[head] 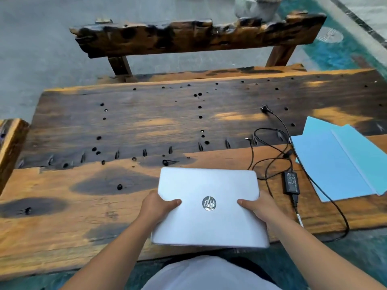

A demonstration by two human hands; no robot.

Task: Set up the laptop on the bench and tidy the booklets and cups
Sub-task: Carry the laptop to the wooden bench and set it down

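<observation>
A closed silver laptop with a round logo on its lid is over the near edge of the wooden bench, its near side overhanging the edge. My left hand grips its left side, thumb on the lid. My right hand grips its right side the same way. Light blue booklets lie overlapped at the right of the bench. No cups are in view.
A black power brick with tangled cables lies between the laptop and the booklets; one cable hangs over the near edge. A dark rough wooden seat back stands beyond the bench. The bench top has several holes.
</observation>
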